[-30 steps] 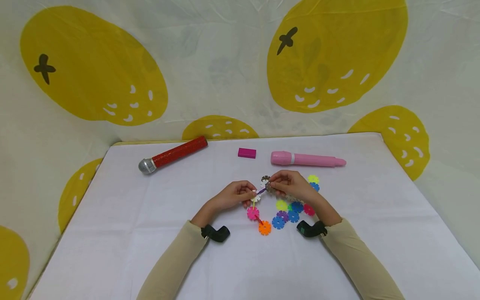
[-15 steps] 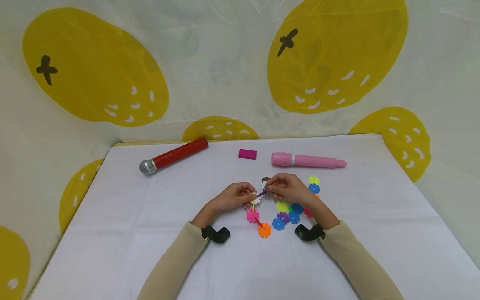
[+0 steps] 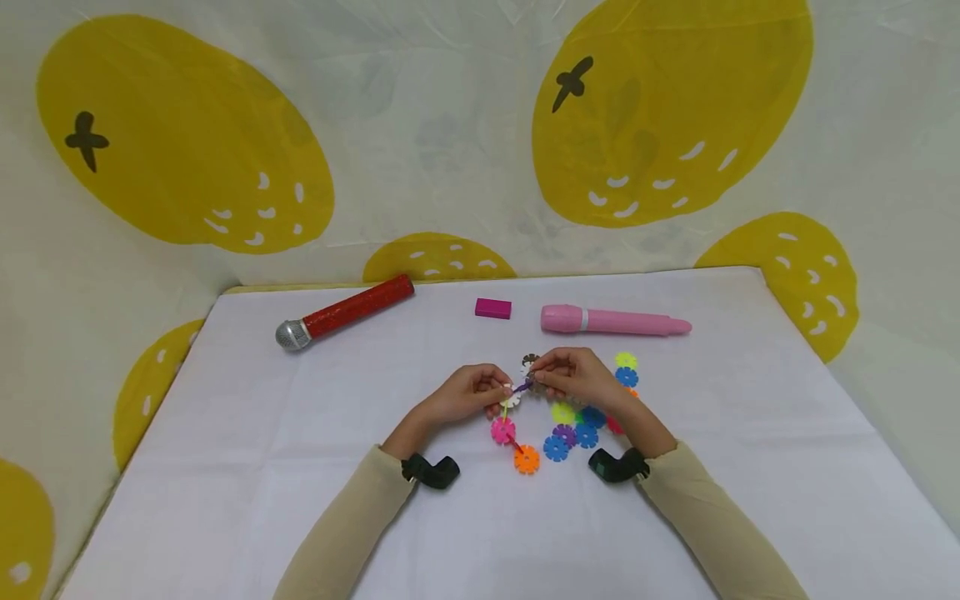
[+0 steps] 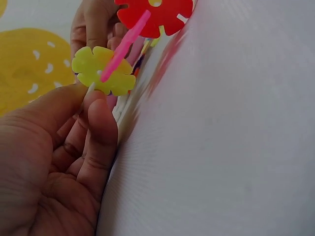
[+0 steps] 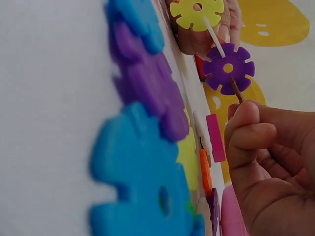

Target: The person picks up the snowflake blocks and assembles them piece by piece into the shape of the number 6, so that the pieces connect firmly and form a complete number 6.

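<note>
In the head view my left hand point(image 3: 472, 392) pinches a white notched disc point(image 3: 512, 398) between thumb and finger. It belongs to a chain with a yellow disc point(image 4: 88, 64), a pink disc point(image 3: 502, 431), a red disc point(image 4: 167, 14) and an orange disc point(image 3: 527, 459). A purple disc point(image 5: 216, 71) is slotted onto the white one. My right hand point(image 3: 576, 373) pinches a brown disc point(image 5: 238, 90), seen edge-on, its edge at a notch of the purple disc. How deep it sits I cannot tell.
Several loose discs, among them a blue disc point(image 3: 556, 448), a yellow disc point(image 3: 626, 360) and a brown disc point(image 3: 530, 359), lie around my right hand. Farther back are a red microphone point(image 3: 352, 310), a magenta block point(image 3: 492, 308) and a pink pen-shaped object point(image 3: 622, 321).
My right hand has shifted slightly left and nearer to me, bringing the brown disc against the purple one. My left hand stays nearly still.
</note>
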`<state>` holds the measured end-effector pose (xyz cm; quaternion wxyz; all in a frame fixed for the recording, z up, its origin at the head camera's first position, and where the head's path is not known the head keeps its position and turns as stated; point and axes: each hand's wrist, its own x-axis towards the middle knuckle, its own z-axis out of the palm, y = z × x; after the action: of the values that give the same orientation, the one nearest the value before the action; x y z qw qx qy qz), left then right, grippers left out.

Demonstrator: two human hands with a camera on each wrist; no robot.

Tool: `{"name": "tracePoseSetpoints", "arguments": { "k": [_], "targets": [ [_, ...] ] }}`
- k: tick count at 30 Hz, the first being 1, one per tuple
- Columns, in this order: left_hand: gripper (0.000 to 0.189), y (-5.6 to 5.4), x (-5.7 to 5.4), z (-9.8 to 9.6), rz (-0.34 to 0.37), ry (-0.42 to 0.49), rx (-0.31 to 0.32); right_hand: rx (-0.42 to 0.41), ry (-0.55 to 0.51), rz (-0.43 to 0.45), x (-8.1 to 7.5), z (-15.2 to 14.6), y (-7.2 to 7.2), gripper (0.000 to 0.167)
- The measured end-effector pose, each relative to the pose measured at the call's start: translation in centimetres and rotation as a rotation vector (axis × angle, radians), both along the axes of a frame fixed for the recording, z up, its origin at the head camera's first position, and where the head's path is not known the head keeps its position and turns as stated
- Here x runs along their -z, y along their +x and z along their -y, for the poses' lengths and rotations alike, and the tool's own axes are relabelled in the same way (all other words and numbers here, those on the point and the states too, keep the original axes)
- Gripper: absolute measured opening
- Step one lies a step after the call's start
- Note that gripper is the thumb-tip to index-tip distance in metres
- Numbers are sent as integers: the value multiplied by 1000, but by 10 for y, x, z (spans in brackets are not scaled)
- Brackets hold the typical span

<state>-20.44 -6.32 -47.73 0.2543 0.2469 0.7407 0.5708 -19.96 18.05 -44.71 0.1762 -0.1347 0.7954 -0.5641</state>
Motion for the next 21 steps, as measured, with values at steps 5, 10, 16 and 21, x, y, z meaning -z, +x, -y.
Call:
{"name": "tracePoseSetpoints", "arguments": {
  "k": [5,10,16,21],
  "targets": [
    [19,0,0,-2,6,3,-10,33,16,14,0,0,-1,23],
    [19,0,-1,-1,4,7,-9,45,8,54,0,0,0,24],
    [20,1,-1,0,-7,3,-16,6,-54,89,-2,0,2,30],
    [21,0,0,1,-20,-8,-14,-10,-78,106,-2,3,3,33]
  ]
}}
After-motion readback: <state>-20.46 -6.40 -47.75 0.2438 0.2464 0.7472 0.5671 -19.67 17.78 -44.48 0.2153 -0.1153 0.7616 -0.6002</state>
